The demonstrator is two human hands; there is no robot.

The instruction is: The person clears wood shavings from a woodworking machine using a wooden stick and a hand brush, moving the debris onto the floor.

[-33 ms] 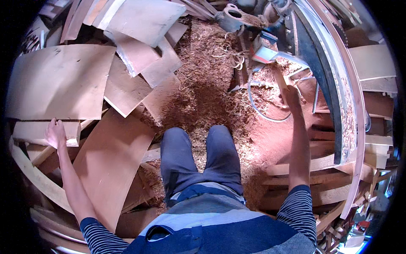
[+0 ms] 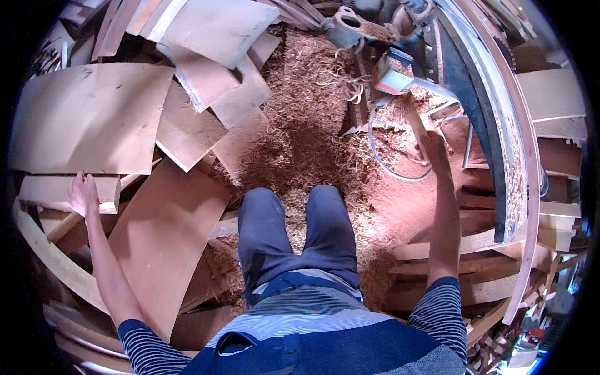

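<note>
Far out to the left, my left hand [image 2: 82, 195] is closed, its fingers curled over a pale wooden block [image 2: 106, 195]. The fingertips reach the near edge of a large flat wooden board [image 2: 90, 119]; whatever they hold, if anything, is hidden. My right arm stretches forward on the right, and my right hand [image 2: 435, 149] is closed around the near end of a narrow wooden strip [image 2: 417, 123]. The strip's far end points at a red, white and blue box-shaped machine part [image 2: 392, 80]. Beside it, a thin grey cable [image 2: 389, 169] curves in a loop.
Brown shavings [image 2: 300, 119] cover the floor ahead of my knees. Several overlapping boards [image 2: 219, 31] lie at the back left, another board [image 2: 165, 237] beside my left forearm. A long dark machine edge [image 2: 484, 112] runs along the right, above stacked planks [image 2: 462, 244].
The whole view has shifted very slightly. Both hands keep their places and their grips.
</note>
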